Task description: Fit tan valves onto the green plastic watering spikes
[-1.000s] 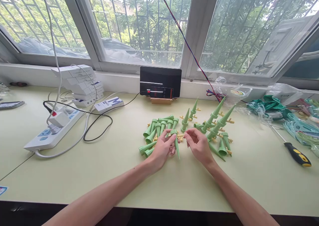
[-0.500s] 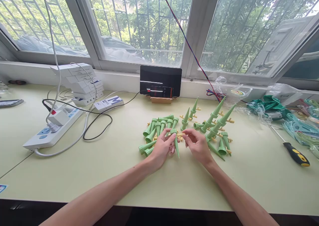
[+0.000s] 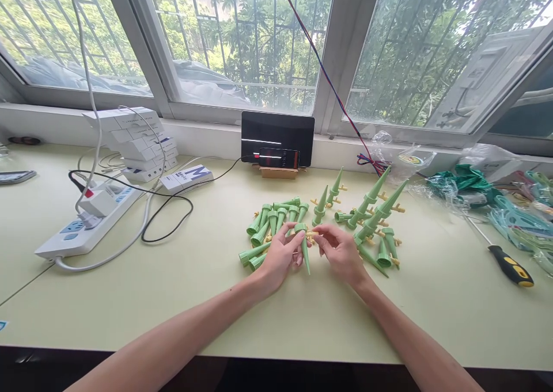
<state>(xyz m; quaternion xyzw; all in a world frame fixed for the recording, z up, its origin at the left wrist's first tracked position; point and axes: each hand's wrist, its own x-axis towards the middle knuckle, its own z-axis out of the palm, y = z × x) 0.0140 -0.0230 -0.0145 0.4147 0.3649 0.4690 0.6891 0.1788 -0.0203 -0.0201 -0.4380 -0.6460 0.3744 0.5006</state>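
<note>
My left hand (image 3: pixel 280 259) is closed on a green plastic plant watering spike (image 3: pixel 306 257), whose tip points down toward me. A small yellow valve (image 3: pixel 311 234) sticks out from the right side of the spike's collar. The thumb and fingertips of my right hand (image 3: pixel 344 257) pinch the valve's outer end. How deep the valve sits in the spike cannot be made out. Loose green spikes (image 3: pixel 273 222) lie in a group behind and left of my left hand. Right of and behind my right hand, spikes with yellow valves (image 3: pixel 382 213) stand upright or lie down.
A tablet (image 3: pixel 276 130) leans at the back with a phone (image 3: pixel 287 158) before it. On the left are a power strip (image 3: pixel 64 242), cables and stacked white boxes (image 3: pixel 142 136). A screwdriver (image 3: pixel 511 266) and plastic bags (image 3: pixel 466 185) lie on the right.
My right hand has moved slightly left, bringing its fingertips closer to the spike along the yellow valve. My left hand keeps its hold. The view has shifted slightly.
</note>
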